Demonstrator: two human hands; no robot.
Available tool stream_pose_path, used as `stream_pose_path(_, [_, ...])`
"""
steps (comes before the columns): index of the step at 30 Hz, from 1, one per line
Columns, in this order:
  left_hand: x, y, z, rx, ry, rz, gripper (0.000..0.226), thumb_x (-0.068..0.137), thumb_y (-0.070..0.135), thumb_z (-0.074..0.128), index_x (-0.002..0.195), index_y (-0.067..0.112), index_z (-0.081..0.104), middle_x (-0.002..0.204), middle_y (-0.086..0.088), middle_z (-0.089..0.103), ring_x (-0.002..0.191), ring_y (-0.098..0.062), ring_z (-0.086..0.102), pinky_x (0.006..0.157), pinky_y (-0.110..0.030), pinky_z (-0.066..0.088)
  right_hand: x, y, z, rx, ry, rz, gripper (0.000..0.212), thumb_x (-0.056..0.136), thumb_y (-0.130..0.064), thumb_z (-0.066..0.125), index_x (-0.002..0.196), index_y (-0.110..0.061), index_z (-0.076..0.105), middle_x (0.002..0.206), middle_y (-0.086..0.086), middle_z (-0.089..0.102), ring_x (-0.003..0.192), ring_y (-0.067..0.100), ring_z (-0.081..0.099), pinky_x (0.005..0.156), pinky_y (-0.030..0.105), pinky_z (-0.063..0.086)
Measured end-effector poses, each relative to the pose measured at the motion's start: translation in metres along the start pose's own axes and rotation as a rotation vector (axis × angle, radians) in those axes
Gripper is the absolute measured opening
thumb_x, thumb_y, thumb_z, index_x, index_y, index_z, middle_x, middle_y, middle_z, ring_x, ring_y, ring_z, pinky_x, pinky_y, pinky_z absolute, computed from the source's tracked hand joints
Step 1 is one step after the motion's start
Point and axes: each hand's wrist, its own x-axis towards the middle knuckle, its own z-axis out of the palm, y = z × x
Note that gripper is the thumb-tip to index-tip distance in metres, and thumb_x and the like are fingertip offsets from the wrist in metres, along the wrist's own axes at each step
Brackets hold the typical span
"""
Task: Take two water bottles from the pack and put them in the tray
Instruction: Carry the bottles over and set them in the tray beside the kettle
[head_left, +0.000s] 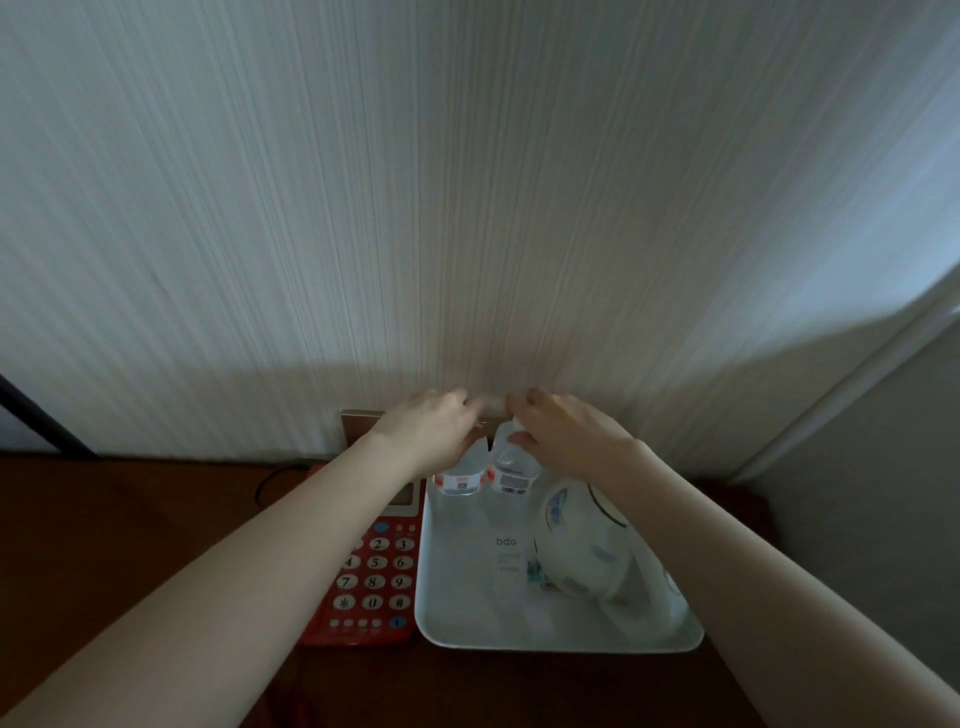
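Observation:
Two clear water bottles stand upright side by side at the far end of the white tray (467, 618). My left hand (431, 431) is closed over the top of the left bottle (462, 475). Over the top of the right bottle (511, 467), my right hand (566, 436) is closed the same way. Both bottles carry white and red labels. Their caps are hidden under my fingers. No pack of bottles is in view.
A white electric kettle (587, 545) fills the tray's right side, close to the right bottle. A red telephone (371, 577) lies left of the tray on the dark wooden table (130, 519). A striped wall (467, 208) rises right behind the bottles.

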Motion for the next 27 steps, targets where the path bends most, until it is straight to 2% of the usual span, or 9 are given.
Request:
stream_pose_path(4, [0.002,0.011,0.001,0.112,0.037,-0.087,0.022,0.095,0.011,0.046,0.113,0.002,0.054,0.097,-0.016,0.064,0.088,-0.031,0.061,0.06,-0.035,0.041,-0.001,-0.001,0.005,0.15,0.053,0.138,0.028,0.094,-0.027,0.05,0.107,-0.003,0.047,0.096,0.016,0.064,0.086,0.035,0.062,0.059,0.034,0.039])
stream_pose_path(7, [0.009,0.02,0.003,0.121,-0.011,-0.265,0.017,0.092,0.003,0.047,0.104,0.002,0.06,0.093,-0.014,0.061,0.084,-0.029,0.062,0.06,-0.032,0.041,0.001,-0.003,0.006,0.272,0.099,0.287,0.028,0.092,-0.029,0.053,0.1,-0.002,0.051,0.085,0.012,0.06,0.076,0.029,0.058,0.051,0.03,0.034])
stream_pose_path(10, [0.018,0.028,0.005,0.063,-0.012,-0.441,0.015,0.093,0.004,0.05,0.1,0.006,0.063,0.084,-0.01,0.057,0.079,-0.025,0.062,0.06,-0.031,0.044,0.008,-0.01,0.009,0.344,0.151,0.464,0.032,0.09,-0.033,0.056,0.098,-0.002,0.055,0.087,0.011,0.059,0.074,0.026,0.05,0.057,0.032,0.037])
stream_pose_path(13, [0.024,0.032,0.011,0.058,0.025,-0.467,0.02,0.097,0.007,0.044,0.103,0.005,0.063,0.094,-0.011,0.063,0.086,-0.027,0.064,0.063,-0.033,0.046,0.015,-0.016,0.011,0.396,0.17,0.57,0.037,0.088,-0.038,0.057,0.097,-0.003,0.057,0.092,0.014,0.063,0.083,0.031,0.058,0.059,0.033,0.039])
stream_pose_path(15, [0.027,0.031,0.014,0.036,0.051,-0.472,0.023,0.099,0.009,0.041,0.105,0.003,0.063,0.097,-0.013,0.063,0.088,-0.028,0.064,0.068,-0.034,0.05,0.018,-0.019,0.014,0.419,0.171,0.58,0.039,0.087,-0.041,0.057,0.098,-0.003,0.057,0.091,0.014,0.063,0.08,0.03,0.057,0.058,0.034,0.04])
stream_pose_path(18, [0.027,0.031,0.016,0.031,0.054,-0.483,0.021,0.096,0.001,0.043,0.102,0.001,0.064,0.097,-0.015,0.063,0.089,-0.029,0.064,0.073,-0.035,0.053,0.019,-0.02,0.015,0.424,0.187,0.585,0.038,0.087,-0.04,0.057,0.099,-0.004,0.056,0.092,0.015,0.064,0.075,0.029,0.053,0.058,0.035,0.041])
stream_pose_path(24, [0.026,0.031,0.014,-0.001,0.052,-0.465,0.017,0.095,0.003,0.048,0.1,0.002,0.064,0.096,-0.013,0.064,0.088,-0.029,0.064,0.073,-0.036,0.053,0.02,-0.018,0.016,0.397,0.19,0.521,0.036,0.09,-0.038,0.055,0.099,-0.003,0.054,0.097,0.018,0.064,0.093,0.037,0.06,0.061,0.037,0.04])
stream_pose_path(27, [0.024,0.03,0.014,0.002,0.085,-0.459,0.018,0.098,0.01,0.047,0.1,0.003,0.064,0.096,-0.013,0.063,0.086,-0.027,0.064,0.066,-0.032,0.048,0.018,-0.017,0.016,0.4,0.19,0.508,0.039,0.089,-0.039,0.055,0.101,-0.002,0.053,0.098,0.018,0.063,0.094,0.038,0.059,0.061,0.037,0.04])
